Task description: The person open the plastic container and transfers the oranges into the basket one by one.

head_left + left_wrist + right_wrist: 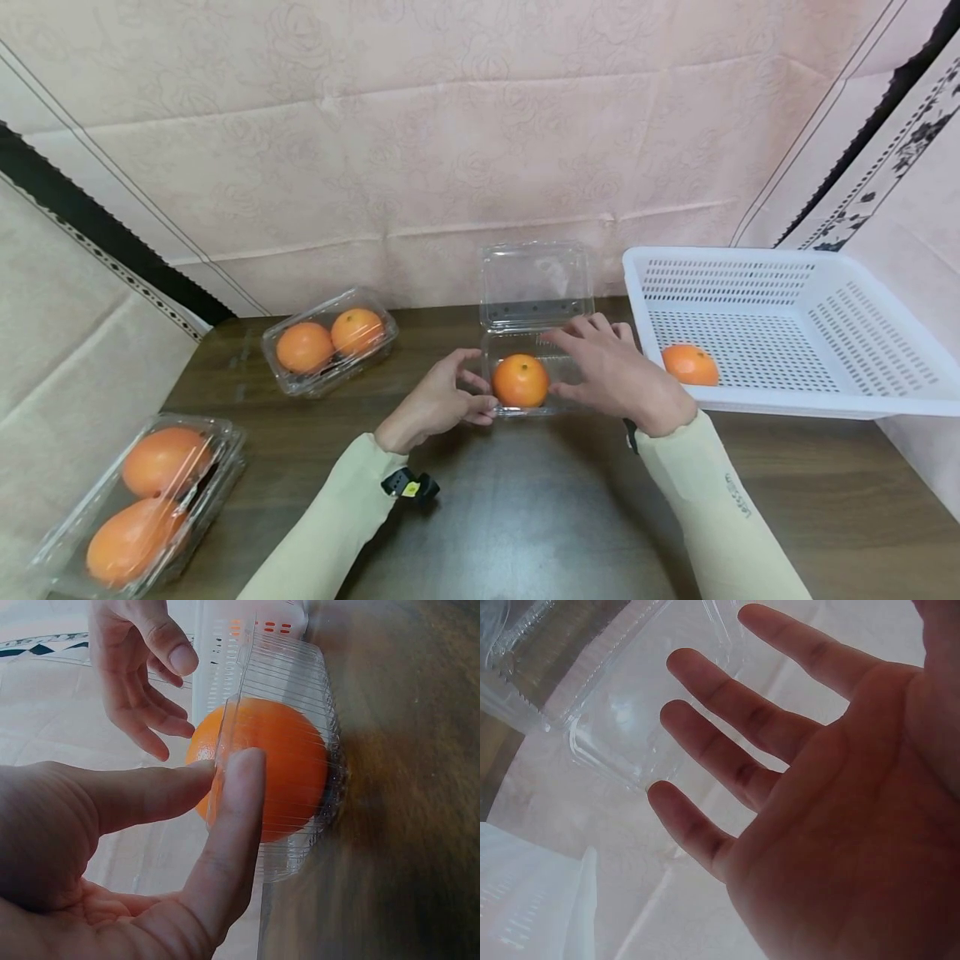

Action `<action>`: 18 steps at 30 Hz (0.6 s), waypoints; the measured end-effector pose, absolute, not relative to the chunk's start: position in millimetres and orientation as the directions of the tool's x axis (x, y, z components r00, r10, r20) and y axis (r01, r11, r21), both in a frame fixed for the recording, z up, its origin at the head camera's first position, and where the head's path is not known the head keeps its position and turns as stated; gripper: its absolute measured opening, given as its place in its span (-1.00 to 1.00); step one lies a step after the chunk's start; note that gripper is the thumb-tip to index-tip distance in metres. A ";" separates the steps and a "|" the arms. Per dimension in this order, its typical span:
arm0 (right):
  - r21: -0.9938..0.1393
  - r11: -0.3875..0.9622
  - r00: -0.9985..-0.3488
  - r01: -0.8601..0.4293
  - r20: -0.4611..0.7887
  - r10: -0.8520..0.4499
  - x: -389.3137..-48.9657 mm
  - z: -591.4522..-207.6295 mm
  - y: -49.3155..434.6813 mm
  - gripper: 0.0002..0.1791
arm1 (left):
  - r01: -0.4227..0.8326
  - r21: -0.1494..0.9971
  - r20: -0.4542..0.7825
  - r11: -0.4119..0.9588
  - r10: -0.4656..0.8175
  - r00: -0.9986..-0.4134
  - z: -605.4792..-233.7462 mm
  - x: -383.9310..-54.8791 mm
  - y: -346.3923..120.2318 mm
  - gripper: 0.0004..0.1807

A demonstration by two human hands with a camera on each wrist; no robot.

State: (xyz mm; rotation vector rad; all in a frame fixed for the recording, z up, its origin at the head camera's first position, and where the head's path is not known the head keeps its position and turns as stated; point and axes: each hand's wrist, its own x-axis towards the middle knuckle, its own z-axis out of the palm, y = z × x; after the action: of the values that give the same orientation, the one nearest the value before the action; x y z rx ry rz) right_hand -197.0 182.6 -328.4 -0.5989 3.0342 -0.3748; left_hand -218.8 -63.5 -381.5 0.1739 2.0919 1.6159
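A clear plastic clamshell container (536, 408) lies with its lid (536, 283) raised at the back of the table. One orange (521, 381) sits in the left part of its base. My left hand (442, 396) pinches the container's left rim between thumb and finger; the left wrist view shows the rim (225, 742) between them, beside the orange (289, 772). Over the right part of the base hovers my right hand (618, 375), holding nothing. Its fingers (727, 705) are spread and fairly straight in the right wrist view.
A white perforated basket (825, 400) stands on the right, with one orange (690, 365) at its near left corner. Two closed containers, each with two oranges, are on the left: one farther back (330, 342), one near the front (150, 508). Cloth (450, 167) hangs behind the table.
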 end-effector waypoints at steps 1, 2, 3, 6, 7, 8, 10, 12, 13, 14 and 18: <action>-0.238 0.896 -0.924 -0.375 0.025 -0.381 -197.0 -328.5 181.8 -0.24 | -0.191 0.938 -0.297 0.291 0.386 -0.873 -381.4 -218.8 -63.6 -0.11; -0.235 0.895 -0.923 -0.380 0.031 -0.384 -197.1 -328.8 181.3 -0.25 | -0.192 0.938 -0.298 0.289 0.386 -0.873 -381.3 -218.8 -63.7 -0.11; -0.231 0.894 -0.921 -0.384 0.035 -0.387 -197.2 -329.1 180.9 -0.26 | -0.193 0.938 -0.298 0.288 0.385 -0.873 -381.1 -218.7 -63.8 -0.11; -0.219 0.894 -0.919 -0.391 0.049 -0.390 -197.3 -330.5 180.6 -0.26 | -0.192 0.939 -0.296 0.285 0.387 -0.873 -381.0 -218.8 -63.6 -0.11; -0.217 0.893 -0.918 -0.395 0.053 -0.393 -197.3 -330.7 180.4 -0.26 | -0.192 0.939 -0.296 0.284 0.387 -0.873 -380.9 -218.8 -63.5 -0.11; -0.215 0.892 -0.917 -0.398 0.056 -0.395 -197.5 -331.2 180.4 -0.26 | -0.192 0.939 -0.296 0.284 0.388 -0.873 -380.9 -218.9 -63.4 -0.11; -0.217 0.889 -0.915 -0.403 0.061 -0.399 -197.5 -331.9 179.9 -0.26 | -0.193 0.939 -0.296 0.284 0.387 -0.873 -381.0 -219.0 -63.1 -0.11; -0.217 0.886 -0.912 -0.409 0.063 -0.405 -197.7 -332.3 179.0 -0.26 | -0.195 0.939 -0.298 0.285 0.386 -0.873 -381.0 -218.9 -63.2 -0.11; -0.216 0.885 -0.910 -0.413 0.065 -0.409 -197.8 -332.8 178.6 -0.26 | -0.196 0.938 -0.299 0.284 0.385 -0.873 -380.9 -218.8 -63.1 -0.11; -0.213 0.884 -0.909 -0.416 0.067 -0.412 -198.1 -333.4 178.3 -0.26 | -0.197 0.938 -0.300 0.284 0.384 -0.873 -380.8 -218.8 -63.1 -0.11; -0.204 0.879 -0.902 -0.431 0.078 -0.424 -198.9 -335.2 176.7 -0.26 | -0.198 0.939 -0.299 0.280 0.386 -0.873 -380.2 -218.2 -63.3 -0.11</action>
State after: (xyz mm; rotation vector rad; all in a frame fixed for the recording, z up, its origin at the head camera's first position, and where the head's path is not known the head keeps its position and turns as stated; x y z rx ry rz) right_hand -198.9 176.7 -335.2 -0.6994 3.0754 -0.3443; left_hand -218.2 -63.3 -380.2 0.1681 2.0792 1.6298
